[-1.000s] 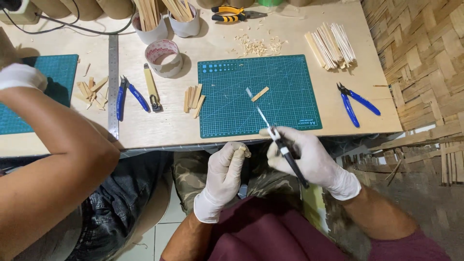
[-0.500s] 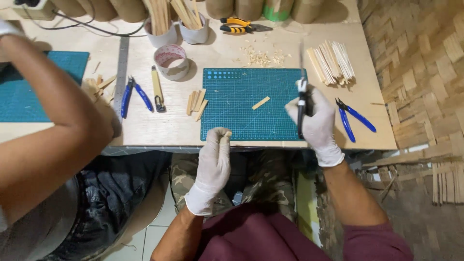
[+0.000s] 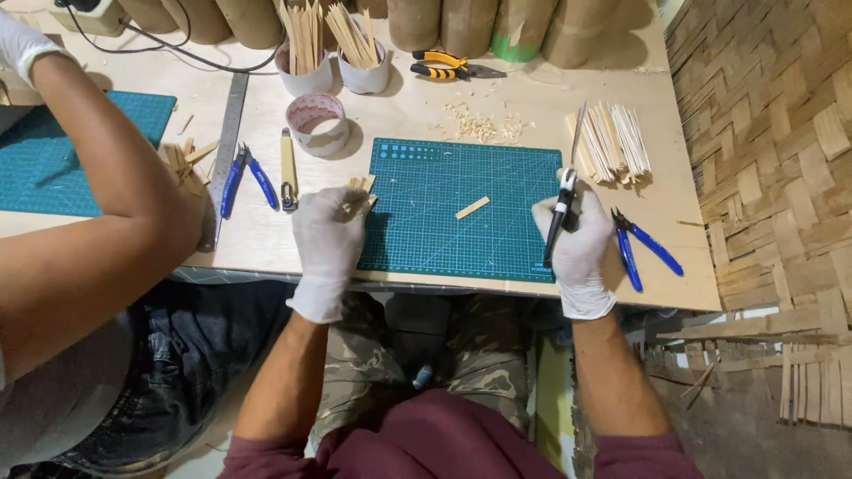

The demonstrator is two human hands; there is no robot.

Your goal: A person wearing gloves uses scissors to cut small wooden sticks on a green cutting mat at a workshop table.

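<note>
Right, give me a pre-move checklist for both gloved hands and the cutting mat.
1. Left hand on the small wooden sticks at the green cutting mat's left edge: ok.
2. Right hand gripping the black-handled craft knife: ok.
3. Blade pointing away from both hands: ok.
4. Lone short wooden piece lying on the mat, apart from both hands: ok.
5. Neighbouring person's arm off the mat: ok.
6. Blade sharpness: cannot tell.

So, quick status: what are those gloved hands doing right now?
Left hand on small wood pieces. Right hand grips black craft knife. Blue cutters beside it.
</note>
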